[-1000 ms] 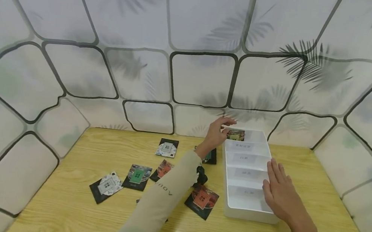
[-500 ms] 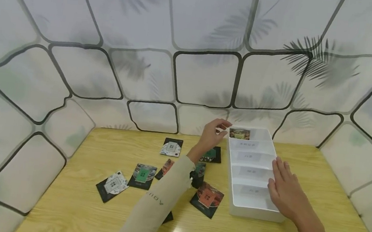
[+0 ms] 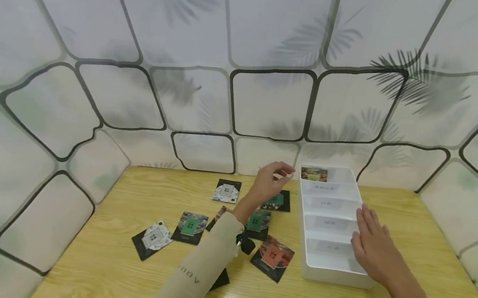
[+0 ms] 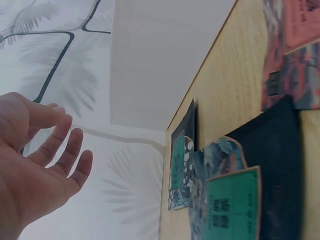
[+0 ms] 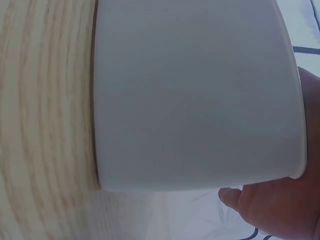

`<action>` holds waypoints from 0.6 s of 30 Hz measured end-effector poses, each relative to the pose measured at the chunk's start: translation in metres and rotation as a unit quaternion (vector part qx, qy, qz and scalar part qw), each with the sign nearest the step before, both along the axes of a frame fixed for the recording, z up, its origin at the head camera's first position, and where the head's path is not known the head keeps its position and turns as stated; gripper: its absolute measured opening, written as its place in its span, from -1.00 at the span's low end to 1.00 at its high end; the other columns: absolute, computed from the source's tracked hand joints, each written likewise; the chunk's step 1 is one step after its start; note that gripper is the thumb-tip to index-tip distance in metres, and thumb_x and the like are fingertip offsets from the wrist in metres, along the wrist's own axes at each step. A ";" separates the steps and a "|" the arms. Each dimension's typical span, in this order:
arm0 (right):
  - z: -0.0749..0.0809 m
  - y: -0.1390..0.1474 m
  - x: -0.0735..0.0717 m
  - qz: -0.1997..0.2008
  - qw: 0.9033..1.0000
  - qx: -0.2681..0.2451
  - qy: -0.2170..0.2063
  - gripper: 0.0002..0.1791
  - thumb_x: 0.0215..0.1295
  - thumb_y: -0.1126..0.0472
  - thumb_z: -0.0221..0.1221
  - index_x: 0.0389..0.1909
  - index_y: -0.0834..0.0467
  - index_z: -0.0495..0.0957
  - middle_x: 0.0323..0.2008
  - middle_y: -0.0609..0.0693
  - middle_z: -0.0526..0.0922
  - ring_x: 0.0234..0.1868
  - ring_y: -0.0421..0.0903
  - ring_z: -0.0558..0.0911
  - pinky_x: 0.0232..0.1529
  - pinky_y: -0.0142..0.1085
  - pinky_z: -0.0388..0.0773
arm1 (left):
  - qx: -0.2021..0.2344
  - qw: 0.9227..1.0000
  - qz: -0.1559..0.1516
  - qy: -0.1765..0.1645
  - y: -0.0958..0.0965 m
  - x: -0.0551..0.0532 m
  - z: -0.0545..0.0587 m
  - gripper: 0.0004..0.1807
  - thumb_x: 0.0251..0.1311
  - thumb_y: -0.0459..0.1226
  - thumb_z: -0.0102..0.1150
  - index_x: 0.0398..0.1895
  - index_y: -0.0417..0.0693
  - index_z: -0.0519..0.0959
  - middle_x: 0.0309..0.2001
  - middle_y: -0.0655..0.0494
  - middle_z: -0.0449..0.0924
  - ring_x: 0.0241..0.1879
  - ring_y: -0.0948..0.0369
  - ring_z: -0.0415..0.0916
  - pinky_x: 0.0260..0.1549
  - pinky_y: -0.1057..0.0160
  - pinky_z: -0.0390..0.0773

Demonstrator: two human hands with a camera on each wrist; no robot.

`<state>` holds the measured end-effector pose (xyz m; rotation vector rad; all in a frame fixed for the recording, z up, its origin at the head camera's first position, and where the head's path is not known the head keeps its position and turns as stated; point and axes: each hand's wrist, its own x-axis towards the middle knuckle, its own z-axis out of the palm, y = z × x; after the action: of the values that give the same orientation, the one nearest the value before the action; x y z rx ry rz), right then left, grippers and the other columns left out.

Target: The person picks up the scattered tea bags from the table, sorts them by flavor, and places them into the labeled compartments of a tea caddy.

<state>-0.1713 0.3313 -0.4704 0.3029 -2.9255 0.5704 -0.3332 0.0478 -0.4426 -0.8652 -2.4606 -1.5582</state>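
My left hand (image 3: pixel 271 181) hovers just left of a white divided box (image 3: pixel 337 277), fingers loosely bent. Nothing shows between its fingers in the left wrist view, where the hand (image 4: pixel 47 165) hangs above the table. In the box's farthest compartment lies a dark packet (image 3: pixel 314 174) with a colourful picture. My right hand (image 3: pixel 379 248) rests straight fingers along the box's right rim. Below the left hand are a green-labelled packet (image 3: pixel 276 200) and another green-labelled packet (image 3: pixel 259 223). A red-labelled packet (image 3: pixel 272 258) lies left of the box's near end.
Farther left on the wooden table (image 3: pixel 112 271) are two white-labelled packets (image 3: pixel 226 192), a green-labelled packet (image 3: pixel 189 227) and a partly hidden red-labelled packet (image 3: pixel 217 216). The left sleeve covers part of a black packet (image 3: pixel 220 280). A patterned curtain (image 3: pixel 270 103) stands behind the table.
My left hand has drawn back from the far compartment, leaving the packet in plain sight there. My right hand stays on the rim. The head view has shifted slightly.
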 end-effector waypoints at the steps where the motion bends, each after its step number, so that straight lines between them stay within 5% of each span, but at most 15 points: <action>1: 0.000 0.000 0.000 0.000 1.000 -0.006 -0.001 -0.33 0.63 0.16 -0.21 0.54 0.51 -0.05 0.58 0.41 -0.12 0.58 0.37 -0.12 0.40 0.40 -0.07 | -0.003 1.000 0.001 0.001 -0.001 0.001 -0.001 -0.77 0.45 -0.39 0.17 0.09 -0.13 0.65 0.05 0.01 0.65 0.00 0.14 0.57 -0.05 0.23 0.58; 18: -0.006 -0.001 0.000 -0.003 1.000 -0.016 0.011 -0.30 0.65 0.10 -0.24 0.55 0.49 -0.09 0.59 0.41 -0.15 0.58 0.38 -0.15 0.40 0.41 -0.09 | -0.066 0.997 0.013 -0.025 -0.025 0.011 -0.018 -0.75 0.45 -0.41 0.16 0.12 -0.24 0.63 0.12 -0.07 0.62 0.10 -0.03 0.56 0.04 0.05 0.58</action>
<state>-0.1714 0.3303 -0.4762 0.2946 -2.8916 0.6081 -0.3219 0.0225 -0.4607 -0.8193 -2.6244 -1.4413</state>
